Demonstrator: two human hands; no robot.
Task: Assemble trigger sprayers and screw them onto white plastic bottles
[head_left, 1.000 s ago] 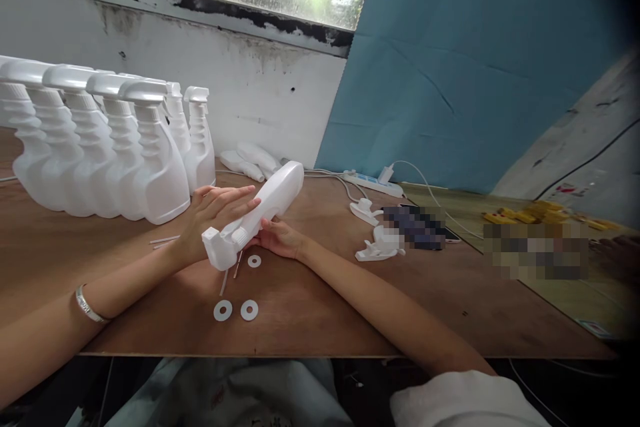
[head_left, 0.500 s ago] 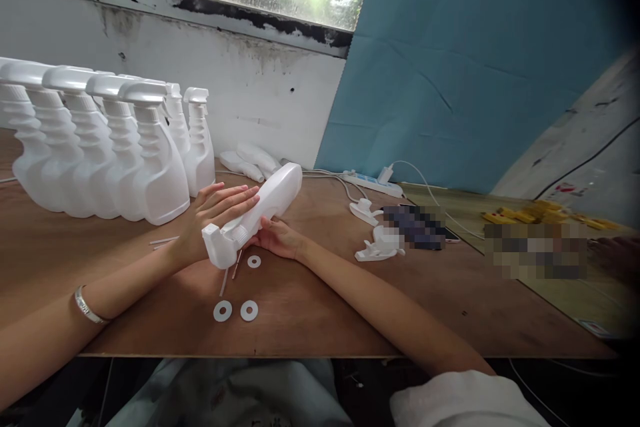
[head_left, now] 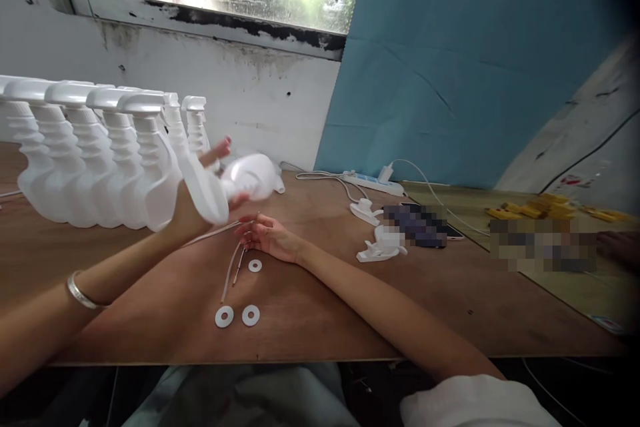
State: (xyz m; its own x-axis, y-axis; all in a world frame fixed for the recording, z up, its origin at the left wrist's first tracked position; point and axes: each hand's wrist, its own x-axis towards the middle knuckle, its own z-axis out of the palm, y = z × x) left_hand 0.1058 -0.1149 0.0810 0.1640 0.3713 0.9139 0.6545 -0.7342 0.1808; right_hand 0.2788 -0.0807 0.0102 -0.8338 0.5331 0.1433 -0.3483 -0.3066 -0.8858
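My left hand (head_left: pixel 193 210) is closed around a white spray bottle (head_left: pixel 253 177), held tilted above the table. The bottle is smeared by motion, and its trigger head (head_left: pixel 204 190) points toward me. Resting on the table, my right hand (head_left: pixel 273 239) has loosely bent fingers set apart, with nothing plainly in them. By its fingertips lie thin white tubes (head_left: pixel 229 273) and a slim metal-looking rod (head_left: pixel 239 267). Close by are three flat white rings: one washer (head_left: pixel 255 265) beside my right hand, another washer (head_left: pixel 225 316) and a third washer (head_left: pixel 251 315) nearer the table edge.
A row of white spray bottles (head_left: pixel 150 173) stands at the left. Loose trigger heads (head_left: pixel 383 245), a phone (head_left: pixel 453 230) and a power strip (head_left: pixel 375 183) lie to the right. Yellow pieces (head_left: pixel 535 207) and another person's hand (head_left: pixel 620 250) are at far right.
My left hand has carried the spray bottle leftward and turned it, away from my right hand. My right hand has let go of the bottle and stays low on the table.
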